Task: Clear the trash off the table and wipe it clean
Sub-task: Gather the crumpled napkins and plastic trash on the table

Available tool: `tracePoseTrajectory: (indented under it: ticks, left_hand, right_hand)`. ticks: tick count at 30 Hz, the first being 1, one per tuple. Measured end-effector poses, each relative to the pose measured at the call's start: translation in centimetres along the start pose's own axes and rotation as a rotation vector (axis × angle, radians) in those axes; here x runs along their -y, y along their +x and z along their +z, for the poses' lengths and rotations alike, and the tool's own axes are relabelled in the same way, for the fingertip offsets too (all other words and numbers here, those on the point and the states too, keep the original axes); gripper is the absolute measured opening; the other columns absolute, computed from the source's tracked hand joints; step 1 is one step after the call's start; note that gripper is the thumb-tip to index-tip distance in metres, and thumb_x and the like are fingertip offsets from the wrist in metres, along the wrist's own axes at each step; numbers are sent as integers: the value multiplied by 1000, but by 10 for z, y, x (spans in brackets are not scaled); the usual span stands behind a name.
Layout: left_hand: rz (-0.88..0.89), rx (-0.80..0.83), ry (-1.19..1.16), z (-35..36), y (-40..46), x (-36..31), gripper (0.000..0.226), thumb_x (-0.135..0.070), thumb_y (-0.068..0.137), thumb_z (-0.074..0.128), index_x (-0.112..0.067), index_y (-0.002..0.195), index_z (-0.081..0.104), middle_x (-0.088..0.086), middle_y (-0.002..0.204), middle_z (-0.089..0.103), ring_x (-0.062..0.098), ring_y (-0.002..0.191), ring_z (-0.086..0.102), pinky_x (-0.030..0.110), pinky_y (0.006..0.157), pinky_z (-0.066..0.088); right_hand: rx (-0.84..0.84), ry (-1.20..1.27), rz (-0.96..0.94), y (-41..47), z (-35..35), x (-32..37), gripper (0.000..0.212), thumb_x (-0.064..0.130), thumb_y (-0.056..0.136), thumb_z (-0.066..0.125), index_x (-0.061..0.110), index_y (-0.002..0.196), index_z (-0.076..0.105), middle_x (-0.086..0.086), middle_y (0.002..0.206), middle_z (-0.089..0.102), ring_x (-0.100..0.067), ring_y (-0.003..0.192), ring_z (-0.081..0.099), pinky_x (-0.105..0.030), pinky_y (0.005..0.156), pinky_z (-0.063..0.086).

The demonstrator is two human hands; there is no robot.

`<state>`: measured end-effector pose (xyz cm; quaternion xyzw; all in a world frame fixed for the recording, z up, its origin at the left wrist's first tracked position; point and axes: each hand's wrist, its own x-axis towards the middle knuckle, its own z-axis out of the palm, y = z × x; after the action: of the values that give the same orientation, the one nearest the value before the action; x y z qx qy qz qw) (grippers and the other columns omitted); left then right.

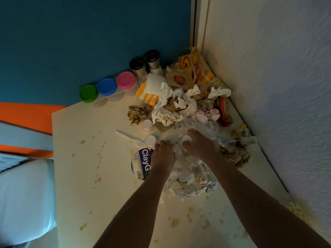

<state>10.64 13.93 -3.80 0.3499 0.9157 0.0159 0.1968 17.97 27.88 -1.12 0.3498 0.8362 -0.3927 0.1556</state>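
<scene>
A white table (80, 176) carries brown spill stains (174, 221) and a heap of crumpled napkins and wrappers (179, 104) against the wall. A clear plastic bag (188, 176) stuffed with trash lies between my forearms. My left hand (163, 154) grips the bag's rim with curled fingers. My right hand (202, 146) holds a small white sauce cup (186, 140) at the bag's mouth. A striped paper cup (148, 93), a brown fast-food bag (180, 79), a white plastic fork (129, 137) and two small white cups (147, 124) (151, 140) lie nearby.
A white-and-purple "ClayG" pack (141, 163) sits partly under my left hand. Green (89, 93), blue (107, 86) and pink (125, 80) tubs and two metal shakers (138, 67) line the table's far edge. A white wall (268, 86) borders the right side. A pale cushion (23, 194) lies at the left.
</scene>
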Motion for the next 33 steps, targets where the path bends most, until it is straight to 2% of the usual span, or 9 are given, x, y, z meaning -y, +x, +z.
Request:
tracePoseTrajectory:
  ticks: [3,5,8,11,16,20,26,30,33]
  left_hand:
    - [-6,27,-14,-1,4,0,45,-28,94,57,-4,131,49,15,123,57,33,116,56,39,89,50]
    - [-7,42,-1,1,5,0,49,-31,94,56,-2,132,47,17,124,55,35,115,55,40,90,49]
    - [-9,43,-15,1,2,3,44,-33,95,55,-3,127,50,17,121,55,36,112,57,41,87,50]
    - [-46,15,-146,-1,-4,6,33,-22,93,54,-4,120,56,17,112,57,39,105,61,44,81,51]
    - [-75,-89,-360,-7,-20,12,15,-9,90,49,-3,100,58,19,94,62,40,92,62,42,71,49]
    - [-85,-140,-462,-8,-41,19,12,-13,92,51,-6,99,58,16,92,64,38,90,61,41,69,47]
    - [66,-221,-397,6,-93,16,51,-57,94,45,-16,119,65,4,107,62,25,86,66,39,69,55]
    - [176,64,-267,16,-125,11,86,-85,76,52,-33,145,41,-11,133,41,11,98,62,35,79,56]
    - [297,181,-139,31,-147,8,101,-89,67,58,-41,150,26,-7,143,35,13,116,52,35,88,53]
  right_hand:
    - [-57,129,11,-2,-3,0,41,32,94,55,13,130,55,-10,129,60,-29,121,55,-37,95,44]
    - [-69,236,40,-6,-5,-2,18,30,90,56,15,98,64,-6,101,64,-28,100,59,-34,81,43]
    - [-76,342,55,-15,-7,-5,17,25,85,60,13,73,56,-3,72,54,-21,75,54,-32,65,40]
    - [-111,440,68,-24,-10,-10,17,21,84,63,4,85,65,-10,80,61,-16,73,53,-28,64,42]
    - [-80,592,125,-38,-15,-23,17,27,79,62,11,74,58,0,73,55,-20,74,53,-33,69,41]
    - [-51,726,229,-57,-15,-32,27,29,83,63,19,107,55,-2,98,59,-17,81,56,-30,66,41]
    - [-151,634,144,-73,-2,-52,68,18,86,66,26,144,33,2,127,48,-22,112,51,-32,86,41]
    - [-129,430,177,-70,11,-65,72,25,80,72,25,143,39,-1,136,48,-25,119,51,-30,87,39]
    - [-140,299,177,-74,23,-72,78,36,75,76,24,143,40,-2,136,52,-27,121,54,-37,95,46]
